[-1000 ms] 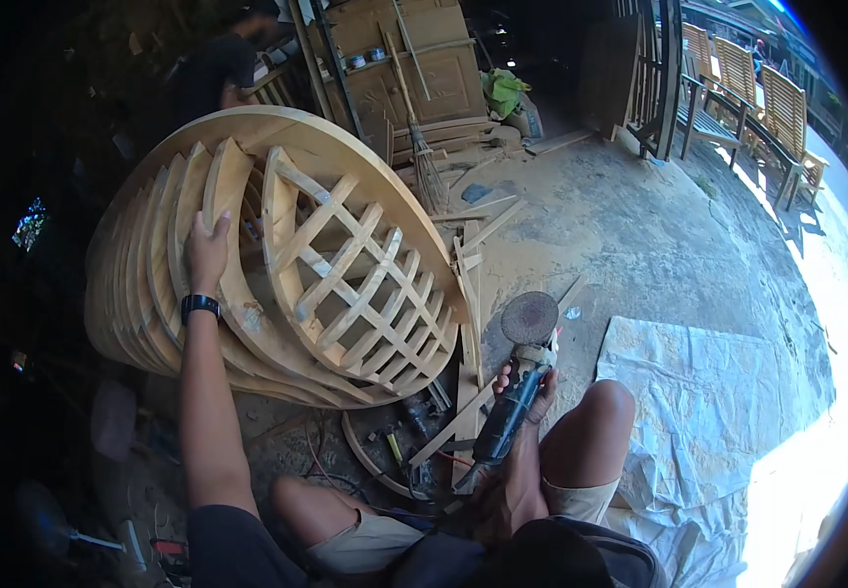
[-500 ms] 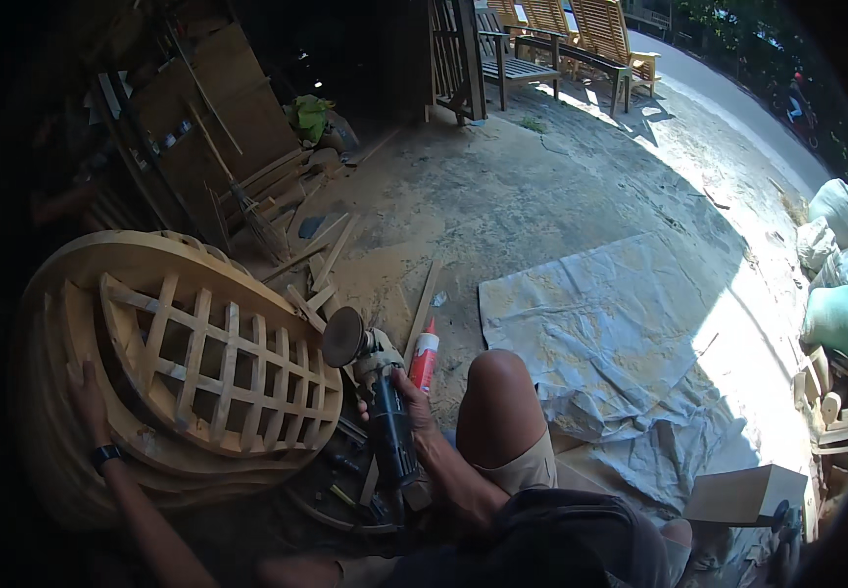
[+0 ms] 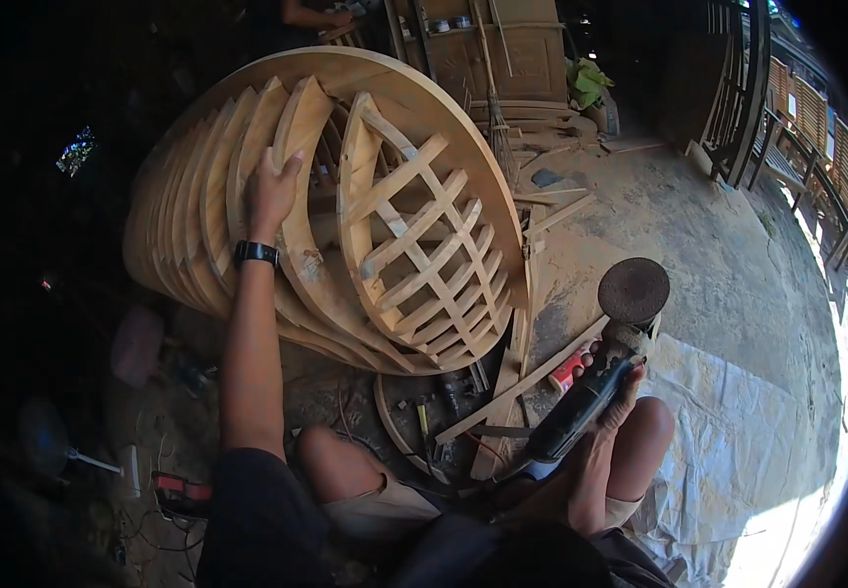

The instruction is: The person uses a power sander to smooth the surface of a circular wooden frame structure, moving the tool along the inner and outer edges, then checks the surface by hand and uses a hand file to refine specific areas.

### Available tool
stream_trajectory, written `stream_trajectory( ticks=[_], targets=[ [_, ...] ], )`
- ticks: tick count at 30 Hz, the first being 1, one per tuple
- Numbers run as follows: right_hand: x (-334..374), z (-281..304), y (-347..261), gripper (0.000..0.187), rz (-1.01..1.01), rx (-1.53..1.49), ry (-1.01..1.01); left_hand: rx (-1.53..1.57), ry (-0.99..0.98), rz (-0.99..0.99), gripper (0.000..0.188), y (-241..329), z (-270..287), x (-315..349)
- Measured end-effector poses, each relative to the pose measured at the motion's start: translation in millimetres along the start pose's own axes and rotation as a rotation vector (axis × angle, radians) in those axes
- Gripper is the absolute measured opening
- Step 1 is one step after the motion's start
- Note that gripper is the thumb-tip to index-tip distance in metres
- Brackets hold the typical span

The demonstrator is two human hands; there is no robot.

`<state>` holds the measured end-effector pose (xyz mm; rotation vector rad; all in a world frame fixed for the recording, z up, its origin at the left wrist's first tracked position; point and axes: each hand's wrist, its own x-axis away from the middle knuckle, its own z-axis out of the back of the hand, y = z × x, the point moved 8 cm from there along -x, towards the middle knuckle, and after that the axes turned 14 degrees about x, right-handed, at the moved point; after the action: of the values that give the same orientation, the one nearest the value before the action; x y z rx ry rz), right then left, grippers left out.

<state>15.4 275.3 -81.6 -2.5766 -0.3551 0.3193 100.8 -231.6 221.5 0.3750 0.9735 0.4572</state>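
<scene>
Right, the hands are well apart: the left hand (image 3: pixel 272 194) is clasped onto the curved ribs (image 3: pixel 296 233) of the big wooden frame (image 3: pixel 353 211), likely to steady it. Over to the frame's right, the right hand (image 3: pixel 621 402) wraps round the body of the grinder (image 3: pixel 581 407), its disc (image 3: pixel 633 290) held clear of the frame, perhaps to spare the wood. Slats (image 3: pixel 520 382) lie just beside the frame's lower right edge, and farther right of it spreads a pale sheet (image 3: pixel 727 441), maybe there to catch dust.
</scene>
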Motion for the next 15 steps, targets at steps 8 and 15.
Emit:
stream_trajectory(
  ticks=[8,15],
  targets=[
    [-11.3,-17.4,-45.8,0.067,0.037,-0.012,0.044,0.03,0.015,-0.03,0.078,-9.0,2.0,-5.2],
    [-18.9,-2.7,-109.0,0.069,0.161,0.163,-0.02,0.01,-0.027,-0.039,0.08,10.2,-11.7,-14.3]
  ],
)
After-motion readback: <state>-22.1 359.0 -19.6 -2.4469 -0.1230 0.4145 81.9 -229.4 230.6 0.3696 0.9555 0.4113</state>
